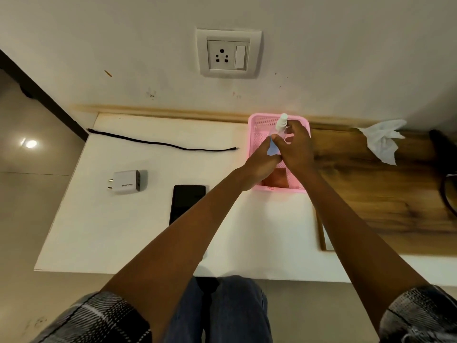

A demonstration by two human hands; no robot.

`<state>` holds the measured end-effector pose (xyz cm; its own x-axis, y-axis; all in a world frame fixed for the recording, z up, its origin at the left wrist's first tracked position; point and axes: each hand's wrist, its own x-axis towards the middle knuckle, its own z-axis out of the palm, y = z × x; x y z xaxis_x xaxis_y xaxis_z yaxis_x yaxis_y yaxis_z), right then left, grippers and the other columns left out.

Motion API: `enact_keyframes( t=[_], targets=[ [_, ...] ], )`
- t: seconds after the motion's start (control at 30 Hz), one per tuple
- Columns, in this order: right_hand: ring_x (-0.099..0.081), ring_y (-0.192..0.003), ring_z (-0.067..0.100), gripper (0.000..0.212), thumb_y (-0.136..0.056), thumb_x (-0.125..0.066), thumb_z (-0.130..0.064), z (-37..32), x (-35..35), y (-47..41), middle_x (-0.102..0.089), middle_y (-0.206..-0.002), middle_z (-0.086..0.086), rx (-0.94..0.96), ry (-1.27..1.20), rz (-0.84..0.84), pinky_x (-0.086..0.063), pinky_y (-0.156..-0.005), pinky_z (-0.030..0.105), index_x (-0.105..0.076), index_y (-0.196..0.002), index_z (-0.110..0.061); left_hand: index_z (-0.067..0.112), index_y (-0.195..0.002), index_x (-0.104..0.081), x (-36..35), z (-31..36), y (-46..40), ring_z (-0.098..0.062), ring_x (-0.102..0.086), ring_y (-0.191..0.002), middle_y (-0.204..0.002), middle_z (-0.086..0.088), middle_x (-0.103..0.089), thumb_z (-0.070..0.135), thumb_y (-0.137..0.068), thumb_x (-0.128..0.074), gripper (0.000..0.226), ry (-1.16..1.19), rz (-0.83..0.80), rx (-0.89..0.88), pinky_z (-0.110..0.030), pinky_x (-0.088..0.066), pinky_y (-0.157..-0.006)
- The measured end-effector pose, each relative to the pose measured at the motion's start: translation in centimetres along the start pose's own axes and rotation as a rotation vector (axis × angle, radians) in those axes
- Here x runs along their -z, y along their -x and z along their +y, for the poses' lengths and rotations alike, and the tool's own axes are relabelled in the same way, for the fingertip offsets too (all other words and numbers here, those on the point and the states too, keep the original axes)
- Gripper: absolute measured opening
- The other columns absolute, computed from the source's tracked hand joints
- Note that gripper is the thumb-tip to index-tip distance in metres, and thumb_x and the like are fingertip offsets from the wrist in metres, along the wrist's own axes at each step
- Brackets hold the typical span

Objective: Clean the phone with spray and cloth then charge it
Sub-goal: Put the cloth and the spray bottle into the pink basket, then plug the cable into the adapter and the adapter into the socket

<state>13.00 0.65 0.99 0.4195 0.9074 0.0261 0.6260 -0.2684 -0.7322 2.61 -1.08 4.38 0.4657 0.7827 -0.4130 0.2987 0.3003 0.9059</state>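
The white tabletop (pixel 128 231) runs along the wall, with a wood-grain section (pixel 371 184) to the right and a wall socket (pixel 228 54) above. On it, from large to small: a pink basket (pixel 254 125) against the wall, the dark phone (pixel 186 201) lying flat near the front and well apart from the basket, a black cable (pixel 160 144), a white charger (pixel 127 181) left of the phone, and a crumpled tissue (pixel 383 139).

Both hands meet over the basket. The right hand (pixel 296 147) has its fingers curled around a spray bottle (pixel 282 123), white nozzle upward. The left hand (pixel 262 159) pinches a pale blue cloth (pixel 273 149).

The phone looks untouched, so cleaning has not begun. Lifting both items together risks tipping the light basket, and a careless squeeze could spray toward the socket or charger.
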Motion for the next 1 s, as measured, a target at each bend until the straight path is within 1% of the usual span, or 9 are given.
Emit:
enact_keyframes(
  t=[0.13, 0.3, 0.4, 0.47, 0.57, 0.63, 0.73, 0.83, 1.0],
  targets=[
    [-0.05, -0.121, 0.024, 0.052, -0.088, -0.064, -0.022, -0.5, 0.5, 0.4, -0.051, -0.136, 0.009, -0.035, -0.017, -0.016, -0.04, -0.1, 0.031, -0.043, -0.133, -0.009, 0.02, -0.145, -0.03, 0.2, 0.1, 0.8, -0.024, -0.037, -0.134, -0.148, -0.005, -0.038, 0.022, -0.102, -0.041, 0.045, 0.025, 0.014, -0.029, -0.032, -0.032, -0.105],
    [-0.053, -0.113, 0.023, 0.042, -0.087, -0.065, -0.02, -1.5, 1.3, 3.2, -0.055, -0.129, 0.009, -0.024, -0.042, 0.16, -0.042, -0.088, 0.023, -0.05, -0.125, -0.01, 0.022, -0.147, -0.031, 1.7, -0.6, 2.8, -0.019, -0.037, -0.135, -0.152, 0.001, -0.035, 0.018, -0.099, -0.044, 0.05, 0.09, 0.141, -0.043, -0.029, -0.033, -0.102],
    [-0.056, -0.107, 0.026, 0.029, -0.085, -0.063, -0.011, -2.9, 1.0, 6.5, -0.06, -0.12, 0.011, 0.046, -0.084, 0.236, -0.049, -0.094, 0.04, -0.058, -0.114, -0.008, 0.021, -0.137, -0.045, 3.4, -1.6, 5.1, -0.015, -0.047, -0.126, -0.139, 0.006, -0.049, 0.01, -0.095, -0.046, 0.044, 0.199, 0.248, -0.105, -0.029, -0.041, -0.099],
    [-0.057, -0.106, 0.028, 0.025, -0.083, -0.062, -0.001, -4.2, 0.2, 8.7, -0.062, -0.113, 0.013, 0.115, -0.117, 0.217, -0.048, -0.095, 0.044, -0.061, -0.108, -0.005, 0.022, -0.133, -0.05, 4.8, -2.8, 6.7, -0.01, -0.051, -0.12, -0.131, 0.009, -0.053, 0.007, -0.094, -0.046, 0.042, 0.197, 0.337, -0.16, -0.02, -0.043, -0.092],
    [-0.057, -0.102, 0.026, 0.025, -0.081, -0.059, 0.005, -6.4, -1.9, 11.8, -0.063, -0.106, 0.01, 0.226, -0.129, 0.113, -0.046, -0.094, 0.037, -0.063, -0.104, -0.005, 0.023, -0.133, -0.05, 7.4, -5.4, 9.1, 0.0, -0.052, -0.11, -0.13, 0.011, -0.054, 0.008, -0.096, -0.046, 0.04, 0.139, 0.476, -0.218, -0.001, -0.041, -0.081],
    [-0.057, -0.096, 0.023, 0.026, -0.08, -0.059, 0.006, -7.6, -3.8, 13.7, -0.064, -0.102, 0.007, 0.298, -0.134, 0.015, -0.047, -0.088, 0.038, -0.064, -0.102, -0.007, 0.026, -0.132, -0.05, 9.3, -7.3, 10.5, 0.001, -0.051, -0.111, -0.13, 0.014, -0.052, 0.009, -0.097, -0.045, 0.04, 0.105, 0.561, -0.199, 0.002, -0.038, -0.08],
    [-0.055, -0.098, 0.019, 0.024, -0.084, -0.058, -0.001, -9.0, -7.0, 15.7, -0.063, -0.105, 0.002, 0.322, -0.118, -0.184, -0.046, -0.089, 0.039, -0.064, -0.104, -0.012, 0.022, -0.134, -0.049, 12.3, -10.1, 12.3, -0.007, -0.044, -0.123, -0.135, 0.009, -0.049, 0.003, -0.094, -0.048, 0.044, -0.02, 0.671, -0.163, -0.015, -0.035, -0.098],
    [-0.055, -0.102, 0.018, 0.02, -0.088, -0.055, -0.007, -10.2, -9.8, 16.3, -0.062, -0.107, 0.001, 0.309, -0.066, -0.338, -0.045, -0.093, 0.039, -0.064, -0.105, -0.014, 0.012, -0.139, -0.045, 15.5, -13.1, 13.2, -0.021, -0.035, -0.137, -0.147, -0.006, -0.041, -0.002, -0.085, -0.059, 0.057, -0.312, 0.756, -0.093, -0.032, -0.027, -0.113],
    [-0.054, -0.102, 0.018, 0.022, -0.087, -0.055, -0.009, -11.8, -12.7, 15.7, -0.062, -0.107, 0.001, 0.319, -0.001, -0.42, -0.045, -0.092, 0.038, -0.064, -0.106, -0.015, 0.014, -0.148, -0.027, 19.3, -17.2, 12.6, -0.028, -0.016, -0.146, -0.158, -0.008, -0.02, 0.026, -0.084, -0.07, 0.078, -0.621, 0.722, 0.046, -0.045, -0.012, -0.118]
  ],
)
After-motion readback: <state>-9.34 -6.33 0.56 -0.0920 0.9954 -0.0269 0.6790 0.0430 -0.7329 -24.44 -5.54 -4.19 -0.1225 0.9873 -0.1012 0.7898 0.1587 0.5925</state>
